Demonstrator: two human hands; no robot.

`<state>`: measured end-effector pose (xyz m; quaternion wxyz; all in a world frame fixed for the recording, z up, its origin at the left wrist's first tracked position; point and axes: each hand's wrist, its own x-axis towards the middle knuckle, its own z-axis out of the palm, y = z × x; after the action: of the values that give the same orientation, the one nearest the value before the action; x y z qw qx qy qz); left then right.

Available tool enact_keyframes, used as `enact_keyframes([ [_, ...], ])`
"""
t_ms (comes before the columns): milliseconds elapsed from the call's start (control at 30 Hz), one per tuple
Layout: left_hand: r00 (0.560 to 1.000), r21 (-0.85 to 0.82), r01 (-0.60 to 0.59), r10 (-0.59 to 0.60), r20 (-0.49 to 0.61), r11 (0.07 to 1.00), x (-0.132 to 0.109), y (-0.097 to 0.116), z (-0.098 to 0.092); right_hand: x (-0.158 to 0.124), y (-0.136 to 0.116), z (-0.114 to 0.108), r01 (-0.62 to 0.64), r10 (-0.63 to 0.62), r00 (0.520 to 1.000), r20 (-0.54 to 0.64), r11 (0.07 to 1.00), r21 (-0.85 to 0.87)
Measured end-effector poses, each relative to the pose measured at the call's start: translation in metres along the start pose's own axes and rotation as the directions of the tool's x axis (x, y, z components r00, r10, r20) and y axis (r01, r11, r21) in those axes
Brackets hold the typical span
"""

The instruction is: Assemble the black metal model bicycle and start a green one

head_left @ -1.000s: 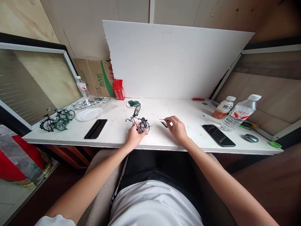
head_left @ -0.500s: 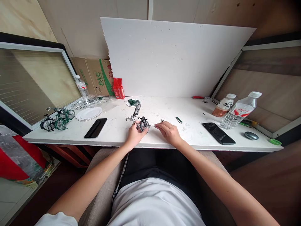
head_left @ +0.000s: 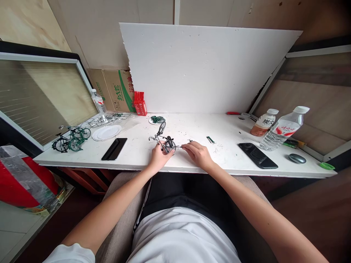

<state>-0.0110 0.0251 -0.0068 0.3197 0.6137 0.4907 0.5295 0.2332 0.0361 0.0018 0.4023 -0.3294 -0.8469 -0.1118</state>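
My left hand [head_left: 159, 157] is closed around the lower frame of a small model bicycle [head_left: 169, 145] in silver and black, just above the table's front edge. The bicycle is tilted, with one wheel pointing up and away from me. My right hand [head_left: 199, 153] pinches what looks like a small screwdriver [head_left: 178, 147], its thin dark shaft pointing left. Its tip is at the bicycle's near wheel; whether it touches cannot be made out. The fingers hide most of the tool. A short green strip part [head_left: 210, 140] lies beyond my right hand.
Green and black model bicycles [head_left: 71, 139] stand at the left, near white paper plates [head_left: 106, 132] and a phone [head_left: 114, 149]. A plate of green parts [head_left: 157, 119] lies farther back. On the right are another phone [head_left: 257, 155], two bottles [head_left: 285, 129] and a mouse [head_left: 297, 158].
The whole view has shifted slightly, so everything sits a little farther right. Both hands keep their grip, and the bicycle and tool stay in nearly the same position.
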Motion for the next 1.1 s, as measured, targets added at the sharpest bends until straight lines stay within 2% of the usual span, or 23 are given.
enact_keyframes([
  [167, 1.000, 0.003, -0.014, 0.014, -0.003, 1.000, -0.0005, 0.0003, -0.0003, 0.0016, -0.0017, -0.0014, -0.006, 0.006, 1.000, 0.017, 1.000, 0.008],
  [533, 0.998, 0.064, -0.058, 0.059, -0.010, 0.996, -0.0017, -0.0019, 0.0013, -0.0014, 0.0002, -0.0040, 0.062, -0.063, 0.996, 0.069, 0.998, 0.011],
  [767, 0.999, 0.057, -0.049, 0.049, 0.017, 0.997, -0.0011, -0.0011, 0.0002, -0.0014, 0.0006, -0.0047, 0.079, -0.081, 0.995, 0.064, 0.997, 0.026],
  [967, 0.999, -0.011, -0.023, 0.023, 0.039, 1.000, 0.0012, -0.0030, -0.0014, -0.0033, 0.0035, -0.0042, 0.109, -0.112, 0.993, 0.037, 0.992, 0.063],
  [1100, 0.999, 0.019, -0.037, 0.036, 0.041, 0.999, 0.0004, -0.0020, -0.0016, -0.0025, 0.0020, -0.0052, 0.105, -0.108, 0.993, 0.039, 0.992, 0.070],
])
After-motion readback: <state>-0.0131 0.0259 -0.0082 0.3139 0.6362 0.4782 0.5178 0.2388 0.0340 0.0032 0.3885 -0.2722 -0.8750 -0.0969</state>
